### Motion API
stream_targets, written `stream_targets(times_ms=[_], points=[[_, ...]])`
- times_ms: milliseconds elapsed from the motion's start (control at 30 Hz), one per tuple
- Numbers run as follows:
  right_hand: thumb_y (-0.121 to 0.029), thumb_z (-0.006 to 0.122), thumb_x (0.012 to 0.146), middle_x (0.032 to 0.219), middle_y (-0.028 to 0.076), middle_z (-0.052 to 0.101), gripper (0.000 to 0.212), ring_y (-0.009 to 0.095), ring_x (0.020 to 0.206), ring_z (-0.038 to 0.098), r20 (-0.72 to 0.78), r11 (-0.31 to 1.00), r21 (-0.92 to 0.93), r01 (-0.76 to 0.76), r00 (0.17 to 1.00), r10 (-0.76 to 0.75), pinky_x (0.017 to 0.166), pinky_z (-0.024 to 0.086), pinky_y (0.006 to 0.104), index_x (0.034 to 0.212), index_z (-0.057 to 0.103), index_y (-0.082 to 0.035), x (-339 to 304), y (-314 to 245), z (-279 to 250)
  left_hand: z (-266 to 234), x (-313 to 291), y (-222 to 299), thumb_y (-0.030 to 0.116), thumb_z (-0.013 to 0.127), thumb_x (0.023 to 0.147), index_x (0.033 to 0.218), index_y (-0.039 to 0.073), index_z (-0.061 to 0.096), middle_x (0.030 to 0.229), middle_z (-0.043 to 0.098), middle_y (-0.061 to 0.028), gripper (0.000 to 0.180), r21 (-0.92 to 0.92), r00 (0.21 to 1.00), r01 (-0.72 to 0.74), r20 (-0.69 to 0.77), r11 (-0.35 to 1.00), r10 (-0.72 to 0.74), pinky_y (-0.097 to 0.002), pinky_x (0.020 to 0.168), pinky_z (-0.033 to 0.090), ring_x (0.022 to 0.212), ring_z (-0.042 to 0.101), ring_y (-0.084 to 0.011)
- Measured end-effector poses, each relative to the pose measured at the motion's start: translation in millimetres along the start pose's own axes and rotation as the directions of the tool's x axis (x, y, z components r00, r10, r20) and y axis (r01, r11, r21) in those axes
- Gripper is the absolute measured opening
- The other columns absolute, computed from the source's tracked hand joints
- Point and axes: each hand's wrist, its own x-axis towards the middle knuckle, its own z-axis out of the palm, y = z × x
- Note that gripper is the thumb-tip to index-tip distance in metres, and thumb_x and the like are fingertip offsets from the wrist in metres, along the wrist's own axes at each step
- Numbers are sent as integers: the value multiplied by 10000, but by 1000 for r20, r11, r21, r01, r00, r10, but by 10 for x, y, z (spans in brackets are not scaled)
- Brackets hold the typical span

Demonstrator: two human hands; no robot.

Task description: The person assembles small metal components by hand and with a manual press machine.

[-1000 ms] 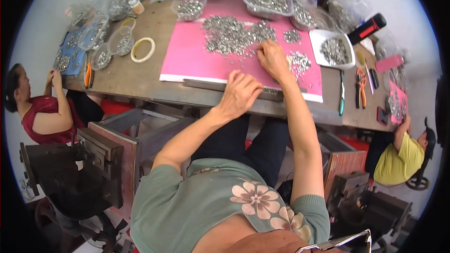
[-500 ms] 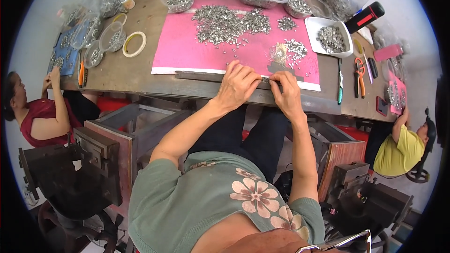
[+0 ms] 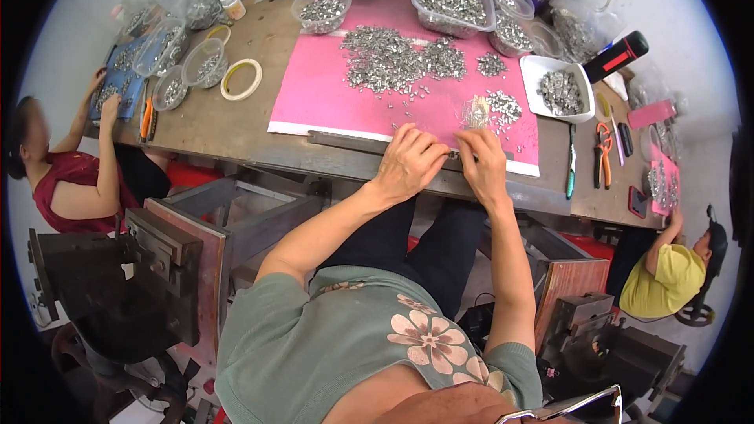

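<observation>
My left hand and my right hand are at the bench's front edge, thumbs and fingertips pinched and almost meeting. A small silver metal piece shows between the fingertips, too small to tell its kind. Beneath and left of my hands, a dark metal bar lies along the front of the pink mat. Beyond my hands a large heap of small silver metal parts spreads over the mat. Near my right hand are a bundle of thin pins and a little pile of silver pieces.
Tubs of metal parts line the back. A white tray, green-handled tool and orange-handled pliers lie right. Tape lies left. One co-worker sits left, another right.
The whole view has shifted, so the bench sits lower and further right. My hands stay pinched together at the front edge. The left co-worker's hands have moved over the blue mat.
</observation>
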Motion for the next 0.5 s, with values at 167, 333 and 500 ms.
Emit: stream_targets(times_ms=[167,333,500], points=[[-53,712,858,914,146,656,84,344,867,631,80,999,12,-46,996,45,783,499,436,933,719,-18,543,144,427,41,-7,-13,110,750,825,992,67,714,945,635,-73,176,7,1000,3,-5,1000,-3,-453,933,448,906,598,-278],[-129,724,854,902,146,657,117,345,924,632,155,995,-93,-45,986,59,810,486,471,920,722,-33,721,305,742,21,16,-16,101,741,831,994,50,703,915,616,-93,175,-49,1000,4,-29,999,-5,-440,933,453,894,590,-297],[-111,696,859,877,145,648,88,349,882,633,130,999,-26,-36,991,39,769,472,456,879,680,-26,676,318,614,12,28,-17,107,757,828,968,55,706,903,608,-85,157,-63,999,25,-22,998,-27,-434,907,459,884,586,-294]])
